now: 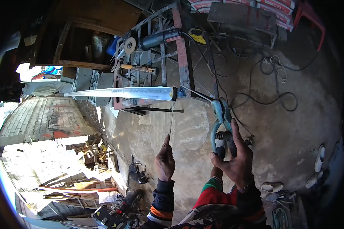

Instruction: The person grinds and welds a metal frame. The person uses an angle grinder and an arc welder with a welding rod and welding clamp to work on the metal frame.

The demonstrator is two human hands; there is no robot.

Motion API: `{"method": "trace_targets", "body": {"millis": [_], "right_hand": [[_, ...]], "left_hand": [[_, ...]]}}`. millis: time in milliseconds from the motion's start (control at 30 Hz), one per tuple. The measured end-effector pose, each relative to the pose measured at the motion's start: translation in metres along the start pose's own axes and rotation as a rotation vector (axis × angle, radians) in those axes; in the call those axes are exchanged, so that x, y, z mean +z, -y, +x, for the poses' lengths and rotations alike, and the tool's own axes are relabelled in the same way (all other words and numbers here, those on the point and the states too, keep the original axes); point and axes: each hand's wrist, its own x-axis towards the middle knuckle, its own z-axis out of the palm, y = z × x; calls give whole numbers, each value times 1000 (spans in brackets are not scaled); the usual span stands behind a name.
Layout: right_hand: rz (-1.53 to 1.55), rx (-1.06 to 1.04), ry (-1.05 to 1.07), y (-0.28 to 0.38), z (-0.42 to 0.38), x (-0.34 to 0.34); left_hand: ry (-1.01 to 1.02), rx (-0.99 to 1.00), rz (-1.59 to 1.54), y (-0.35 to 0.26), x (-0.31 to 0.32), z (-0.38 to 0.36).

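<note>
My left hand (165, 163) is closed round the lower end of a thin metal rod (172, 120). The rod's upper tip reaches the dark end of a long, shiny metal bar (130, 92). In my right hand (239, 162) is a turquoise welding electrode holder (219, 114), with fingers and thumb on its spring-loaded handles. A thin welding electrode (197, 92) juts from its jaws up and left towards the same bar end. The bar lies across a metal frame stand (184, 68), its far end reaching out to the left.
An angle grinder (158, 39) and a hammer (139, 68) lie on the stand. Black cables (252, 82) snake over the concrete floor (141, 129). A dog (137, 170) lies at lower left. Shoes (272, 187) are on the right; stacked bags (275, 13) and a bench (242, 19) stand behind.
</note>
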Motion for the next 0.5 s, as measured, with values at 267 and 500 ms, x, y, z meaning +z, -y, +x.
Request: {"method": "trace_targets", "body": {"millis": [267,500], "right_hand": [[-478,-114,136,63,15,-27],[-730,-225,269,157,52,-32]], "left_hand": [[-100,140,-60,4,4,3],[-89,70,-62,2,6,0]]}}
